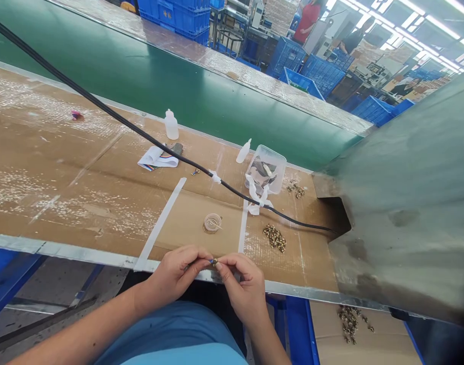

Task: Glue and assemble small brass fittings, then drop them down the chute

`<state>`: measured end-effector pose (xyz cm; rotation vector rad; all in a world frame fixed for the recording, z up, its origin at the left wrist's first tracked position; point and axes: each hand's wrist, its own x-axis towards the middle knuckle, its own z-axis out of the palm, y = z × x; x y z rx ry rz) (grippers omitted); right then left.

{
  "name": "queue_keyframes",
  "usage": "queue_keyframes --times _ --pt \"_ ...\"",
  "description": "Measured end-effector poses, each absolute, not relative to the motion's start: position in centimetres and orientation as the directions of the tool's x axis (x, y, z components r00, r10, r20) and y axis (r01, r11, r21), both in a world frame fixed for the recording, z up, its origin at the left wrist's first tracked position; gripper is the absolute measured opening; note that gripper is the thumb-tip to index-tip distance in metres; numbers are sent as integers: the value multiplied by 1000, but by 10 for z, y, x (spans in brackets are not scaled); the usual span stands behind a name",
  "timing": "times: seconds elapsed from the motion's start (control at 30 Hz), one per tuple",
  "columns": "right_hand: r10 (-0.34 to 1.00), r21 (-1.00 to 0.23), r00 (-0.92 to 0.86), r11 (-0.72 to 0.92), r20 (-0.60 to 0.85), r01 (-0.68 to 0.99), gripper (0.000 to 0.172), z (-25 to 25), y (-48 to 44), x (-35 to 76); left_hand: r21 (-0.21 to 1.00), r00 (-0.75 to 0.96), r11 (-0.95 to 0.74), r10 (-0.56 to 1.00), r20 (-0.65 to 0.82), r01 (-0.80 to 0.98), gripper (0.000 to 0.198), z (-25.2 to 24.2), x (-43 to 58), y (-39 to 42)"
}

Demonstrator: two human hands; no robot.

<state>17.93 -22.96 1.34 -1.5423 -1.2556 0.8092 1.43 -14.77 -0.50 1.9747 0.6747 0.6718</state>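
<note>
The person wears a plain, light blue shirt of smooth fabric, with bare forearms, a bare left hand and a bare right hand.

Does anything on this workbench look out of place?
Yes: a scatter of gold-coloured parts lies on cardboard below the bench, away from the similar pile on top, as if dropped. A black cable also runs across the bench, held down by white tape.
</note>
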Motion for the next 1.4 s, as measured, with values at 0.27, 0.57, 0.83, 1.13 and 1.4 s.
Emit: queue_keyframes --times 0.27,0.57,0.83,1.13,1.4 --pt "978 -928 197 -16 63 372 13 16 -229 182 847 717 -497 659 226 190 15 -14 11 -151" --pt "981 -928 178 0 72 373 14 16 -228 184 842 714 -518 647 268 153 16 -20 11 -153" --pt "987 -917 123 48 105 396 16 14 -227 186 844 729 -522 624 282 120 16 -17 11 -152" --pt "986 -895 81 96 145 436 15 13 -228 190 843 746 -525 606 276 115 17 -17 11 -151" --pt "986 -895 86 92 144 436 16 13 -227 191 845 747 -520 608 267 121 17 -15 11 -150"
